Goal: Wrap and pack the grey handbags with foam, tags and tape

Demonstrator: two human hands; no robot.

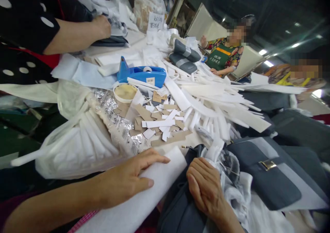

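Note:
My left hand rests over a rolled white foam sheet, thumb and index finger on its surface, holding it beside the bag. The foam's far end points at the table. My right hand is closed, its fingers wrapped round the upper edge of a dark blue-grey bag. What lies under those fingers is hidden. A small gold zipper pull shows at the bag's far end. Clear plastic and white wrapping lie just right of my right hand.
A blue tape dispenser, a tape roll and card scraps lie ahead. White foam strips pile up behind. A wrapped flap bag is at right, a plastic sack at left. Co-workers stand around, one person's hand at upper left.

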